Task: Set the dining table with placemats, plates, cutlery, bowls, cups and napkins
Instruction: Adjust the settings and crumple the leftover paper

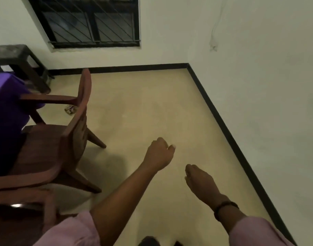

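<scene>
Dim indoor light, soft motion blur, wide-angle bending at edges, chair [51, 148] shadow on floor [152, 112]

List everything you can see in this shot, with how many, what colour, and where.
Wooden chair: one fully seen, reddish brown, left; part of a second at lower left.
Tablecloth: one, purple, far left edge.
Stool: one, dark, upper left by the wall.
Window: one, black frame with bars, top.
Small object: one, blurred, on the floor behind the chair.
Floor: beige, centre.
Skirting: black, along the walls.
Left hand: loosely curled, holding nothing, centre.
Right hand: relaxed, holding nothing; dark wristband.
</scene>
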